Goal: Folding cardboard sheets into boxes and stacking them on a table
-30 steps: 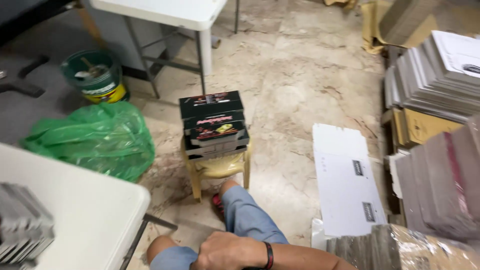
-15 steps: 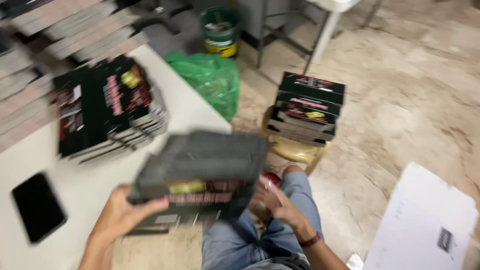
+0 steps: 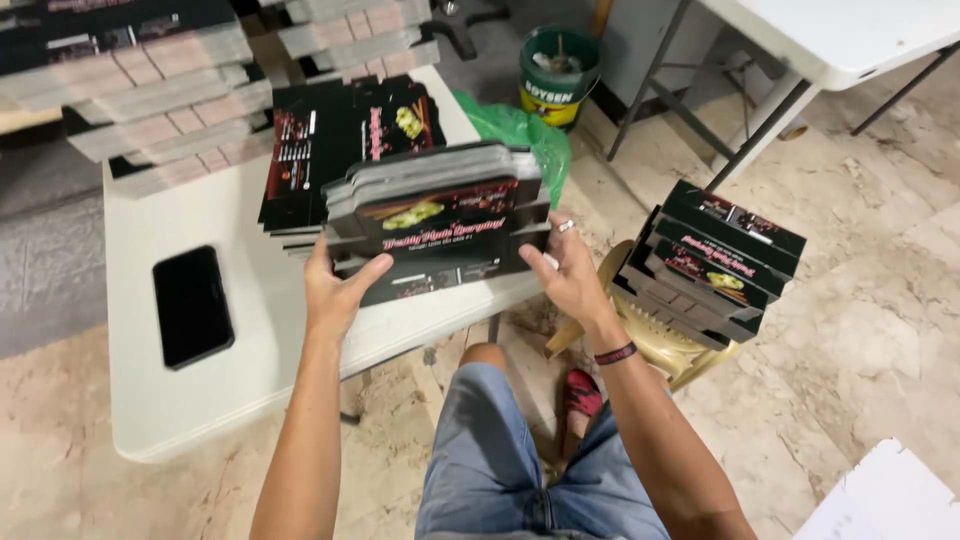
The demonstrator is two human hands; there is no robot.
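Note:
Both of my hands hold one black cardboard box [image 3: 440, 220] with grey flaps and a printed front, above the edge of a white table [image 3: 200, 400]. My left hand [image 3: 338, 290] grips its lower left corner. My right hand [image 3: 570, 275], with a ring and a dark wristband, grips its right side. Behind the box lies a stack of flat black printed cartons [image 3: 330, 140] on the table. To the right, a pile of assembled black boxes [image 3: 715, 260] rests on a yellow plastic stool [image 3: 660, 345].
A black phone [image 3: 192, 305] lies on the table's left part. Stacks of flat grey-and-pink cartons [image 3: 140, 80] fill the table's back. A green plastic bag [image 3: 525, 135] and a green bucket [image 3: 560, 75] sit on the floor beyond, beside a folding table's metal legs [image 3: 740, 130].
My view has swung from the floor and stool to the white table. My left hand came into view, and both hands now hold the box steadier and closer to the table.

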